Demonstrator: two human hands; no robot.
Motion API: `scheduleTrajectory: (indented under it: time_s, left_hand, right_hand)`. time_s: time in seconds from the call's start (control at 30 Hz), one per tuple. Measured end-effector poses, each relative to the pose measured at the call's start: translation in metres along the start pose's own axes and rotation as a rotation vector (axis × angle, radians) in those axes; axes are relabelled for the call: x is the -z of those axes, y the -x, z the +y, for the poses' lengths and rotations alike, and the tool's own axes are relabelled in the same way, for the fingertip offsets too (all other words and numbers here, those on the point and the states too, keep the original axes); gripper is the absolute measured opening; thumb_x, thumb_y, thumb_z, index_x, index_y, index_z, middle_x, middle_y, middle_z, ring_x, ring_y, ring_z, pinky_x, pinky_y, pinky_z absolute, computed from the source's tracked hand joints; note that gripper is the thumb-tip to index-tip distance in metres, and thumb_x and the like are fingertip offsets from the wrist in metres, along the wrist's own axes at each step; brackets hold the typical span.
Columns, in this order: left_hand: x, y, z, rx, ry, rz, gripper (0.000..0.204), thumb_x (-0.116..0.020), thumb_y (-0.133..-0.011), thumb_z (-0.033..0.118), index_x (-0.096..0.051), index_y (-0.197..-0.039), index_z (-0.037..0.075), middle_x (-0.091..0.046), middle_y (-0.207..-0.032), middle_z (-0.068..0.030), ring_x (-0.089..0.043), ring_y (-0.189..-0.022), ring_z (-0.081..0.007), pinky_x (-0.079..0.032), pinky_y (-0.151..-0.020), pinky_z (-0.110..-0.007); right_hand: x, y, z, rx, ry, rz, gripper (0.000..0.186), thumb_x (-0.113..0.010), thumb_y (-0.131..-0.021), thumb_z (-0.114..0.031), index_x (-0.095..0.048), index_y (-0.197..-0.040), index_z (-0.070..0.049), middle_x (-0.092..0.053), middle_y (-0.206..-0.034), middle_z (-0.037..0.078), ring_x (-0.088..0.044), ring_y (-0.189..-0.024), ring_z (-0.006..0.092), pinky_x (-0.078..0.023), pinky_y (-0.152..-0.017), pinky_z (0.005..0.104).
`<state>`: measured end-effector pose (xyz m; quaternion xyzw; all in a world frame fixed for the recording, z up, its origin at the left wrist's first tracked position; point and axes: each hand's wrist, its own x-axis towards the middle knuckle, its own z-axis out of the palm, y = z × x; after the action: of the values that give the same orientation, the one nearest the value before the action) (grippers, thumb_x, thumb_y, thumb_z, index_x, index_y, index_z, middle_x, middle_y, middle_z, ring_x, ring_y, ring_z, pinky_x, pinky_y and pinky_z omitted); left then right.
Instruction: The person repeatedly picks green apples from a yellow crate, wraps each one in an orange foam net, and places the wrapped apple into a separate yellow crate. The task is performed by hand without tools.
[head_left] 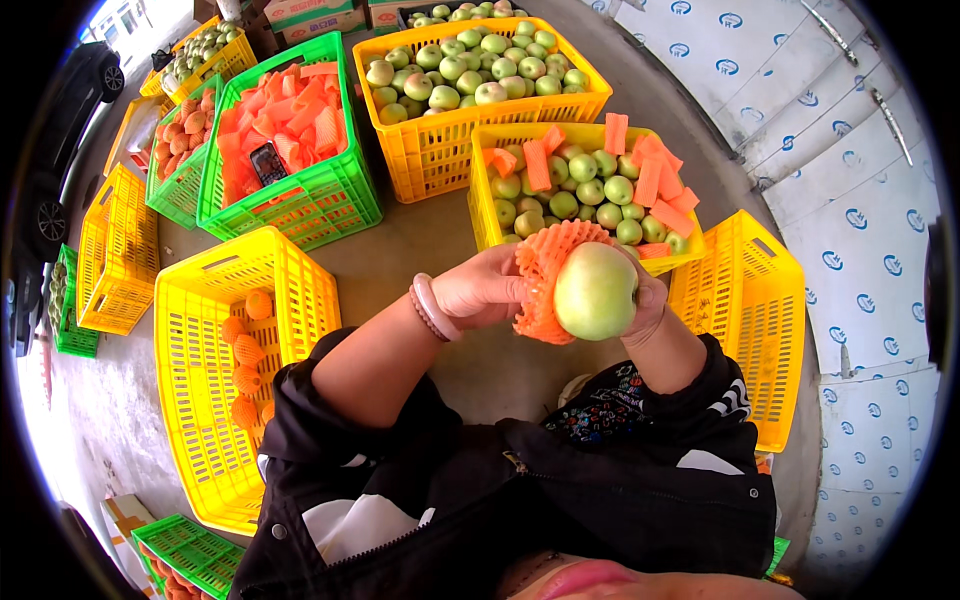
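Far-left crates [117,250]: yellow, standing empty on the concrete floor, with a green one just beyond at the rim.
Near-left crate [240,300]: yellow, holding a short row of wrapped apples [245,350], each sleeved in orange net, lined along its inner side.
Green crate [290,150]: packed with loose orange foam nets; a dark phone [267,162] lying on top of them.
Back crate [480,90]: yellow, heaped with bare green apples.
Left hand [480,290]: closed on the orange foam net [540,275], fingers pinching its flared edge; pink bangle [430,308] at the wrist.
Green apple [596,291]: held up between both hands above the floor, in front of the middle crate, its left side seated in the net's mouth, the rest bare.
Right hand [648,300]: cupped behind the apple, gripping it from the right, mostly hidden by the fruit.
Middle crate [585,185]: yellow, full of green apples with orange nets scattered over them.
Right crate [745,320]: yellow, empty, beside the white panelled wall.
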<state>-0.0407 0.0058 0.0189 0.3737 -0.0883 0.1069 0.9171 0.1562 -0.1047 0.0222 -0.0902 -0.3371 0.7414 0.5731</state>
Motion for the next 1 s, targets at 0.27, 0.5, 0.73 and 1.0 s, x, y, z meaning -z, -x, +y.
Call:
scheduleTrajectory:
  time_s: [0.27, 0.5, 0.73, 1.0]
  left_hand:
    - [0.023, -0.012, -0.004, -0.175, -0.129, 0.460, 0.015, -0.062, -0.078, -0.006, -0.056, -0.087, 0.004, -0.063, -0.085, -0.0005, -0.063, -0.078, -0.0104, -0.054, -0.074, -0.028]
    - [0.025, -0.020, -0.017, -0.377, -1.111, 0.888, 0.023, -0.065, -0.069, -0.009, -0.047, -0.075, 0.005, -0.049, -0.067, -0.0017, -0.048, -0.062, -0.0122, -0.043, -0.056, -0.028]
    - [0.013, -0.022, -0.045, -0.362, -0.634, 0.480, 0.055, -0.077, -0.082, 0.010, -0.036, -0.117, 0.001, -0.054, -0.115, -0.0126, -0.060, -0.106, -0.0223, -0.051, -0.093, -0.035]
    - [0.017, -0.018, -0.009, -0.438, -0.055, 0.600, 0.052, -0.068, -0.091, 0.021, -0.039, -0.128, 0.001, -0.057, -0.120, -0.0125, -0.061, -0.107, -0.0225, -0.055, -0.090, -0.039]
  right_hand:
    - [-0.005, -0.015, -0.013, -0.064, 0.304, 0.184, 0.075, -0.076, -0.077, -0.011, -0.038, -0.140, 0.002, -0.054, -0.129, 0.010, -0.057, -0.115, 0.0175, -0.048, -0.098, 0.0331]
    - [0.010, -0.026, 0.003, 0.241, 0.962, 0.484, 0.059, -0.069, -0.080, 0.002, -0.040, -0.131, 0.002, -0.051, -0.129, 0.010, -0.053, -0.116, 0.0157, -0.044, -0.102, 0.0318]
    - [0.001, -0.024, 0.002, 0.538, 1.623, 0.441, 0.062, -0.072, -0.069, 0.004, -0.049, -0.126, -0.003, -0.051, -0.132, 0.014, -0.052, -0.121, 0.0300, -0.042, -0.104, 0.0409]
    - [-0.023, -0.027, 0.018, 0.629, 1.694, 0.070, 0.056, -0.065, -0.075, 0.000, -0.048, -0.128, -0.001, -0.050, -0.134, 0.018, -0.048, -0.123, 0.0359, -0.039, -0.105, 0.0437]
